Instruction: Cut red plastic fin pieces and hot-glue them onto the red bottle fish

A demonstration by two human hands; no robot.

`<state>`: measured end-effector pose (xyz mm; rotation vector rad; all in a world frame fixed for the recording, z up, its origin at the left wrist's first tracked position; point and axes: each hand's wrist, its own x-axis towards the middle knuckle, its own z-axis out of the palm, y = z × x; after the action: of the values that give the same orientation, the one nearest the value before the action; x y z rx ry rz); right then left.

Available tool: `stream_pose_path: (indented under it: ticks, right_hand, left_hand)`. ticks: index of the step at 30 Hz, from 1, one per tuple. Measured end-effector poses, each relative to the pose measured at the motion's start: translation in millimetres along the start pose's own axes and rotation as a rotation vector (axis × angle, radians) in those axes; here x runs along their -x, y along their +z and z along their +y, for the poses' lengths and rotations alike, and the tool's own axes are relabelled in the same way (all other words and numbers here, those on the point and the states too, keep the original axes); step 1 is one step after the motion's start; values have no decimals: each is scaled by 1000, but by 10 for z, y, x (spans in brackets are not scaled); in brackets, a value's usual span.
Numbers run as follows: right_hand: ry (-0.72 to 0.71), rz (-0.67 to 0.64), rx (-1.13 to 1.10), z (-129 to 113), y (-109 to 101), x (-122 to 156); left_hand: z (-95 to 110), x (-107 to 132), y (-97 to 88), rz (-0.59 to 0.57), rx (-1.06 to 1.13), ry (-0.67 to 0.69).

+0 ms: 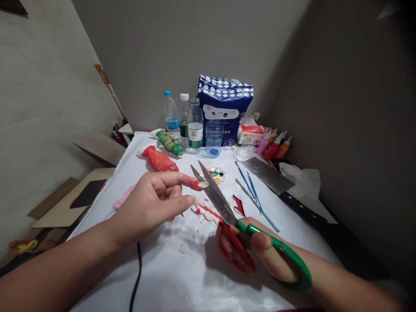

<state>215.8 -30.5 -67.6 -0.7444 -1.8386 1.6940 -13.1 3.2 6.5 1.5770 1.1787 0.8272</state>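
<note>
My right hand (269, 251) grips green-handled scissors (222, 208), blades slightly apart and pointing up and left. A red curved piece (238, 253) lies against my right fingers below the handle; I cannot tell whether it is held too. My left hand (156, 195) reaches in from the left. Its index finger is stretched out, with red colour and a pale bit on the tip, right beside the blades. The left thumb is apart from it, and no object shows between them. Beyond are a red fish (159, 160) and a green fish (169, 144).
A paint palette (217, 174), several brushes (250, 186) and a red scrap (238, 204) lie on the white sheet (162, 277). At right is a cleaver (269, 173). Bottles (195, 130) and a blue bag (224, 104) stand behind; a black cord (138, 268) runs in front.
</note>
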Motion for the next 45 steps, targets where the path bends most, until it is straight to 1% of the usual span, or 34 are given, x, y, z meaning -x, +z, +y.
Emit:
stream_pose_path:
  ticks: [2,4,8,13,18,22,24,27,29,33,36,41,43,45]
  right_hand:
    - [-22,-19,-108,72,94,-18]
    - [-43,-1,-166,121,168,-27]
    - [-41,58,-151,193,260,-32]
    - [-15,108,-111,209,298,-37]
    - [-48,126,-21,159,260,-40]
    - [-34,140,39,150,239,-45]
    - [-19,129,30,145,249,-56]
    - [42,139,-41,105,269,-80]
    - [63,142,-33,60,263,-89]
    - [23,72,90,24,181,-62]
    - [9,38,124,47,95,-26]
    - [33,-64,189,-27,-19,-12]
    - [57,-67,196,-89,-49,-17]
    - [89,-35,215,-147,-67,-22]
  left_hand:
    - [-30,-7,12,18,6,-4]
    - [-68,-12,23,25,22,-5]
    - [-104,-7,52,49,43,-19]
    - [-76,5,98,68,89,-45]
    - [-60,12,110,70,121,-53]
    - [-63,19,108,75,153,-74]
    - [-68,17,113,81,167,-73]
    - [-81,14,119,94,172,-67]
    - [-86,17,117,97,161,-65]
    - [-65,38,108,105,118,-44]
    - [-27,52,110,116,63,-32]
    - [9,49,120,121,-64,-49]
    - [7,41,120,122,-96,-53]
    - [6,34,119,115,-113,-54]
